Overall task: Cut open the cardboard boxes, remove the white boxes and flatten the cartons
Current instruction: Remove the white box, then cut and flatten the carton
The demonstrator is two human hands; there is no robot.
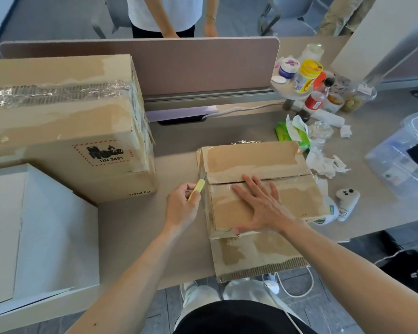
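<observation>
A small brown carton (258, 165) sits near the front edge of the desk (179, 150), right of middle. Its top flaps are down and meet at a centre seam under torn clear tape (the seam shows as a dark slit). A yellow cutter (198, 188) points at the seam's left end. A flat cardboard sheet (256, 259) lies beneath the carton, overhanging the front edge. A large taped carton (65, 121) labelled UN 3481 stands closed at the left edge, with a white box (34, 237) just in front of it.

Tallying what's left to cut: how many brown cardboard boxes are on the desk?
2. The large box at the back left, and the small box in the middle under the flat right hand. More may lie outside the view.
</observation>
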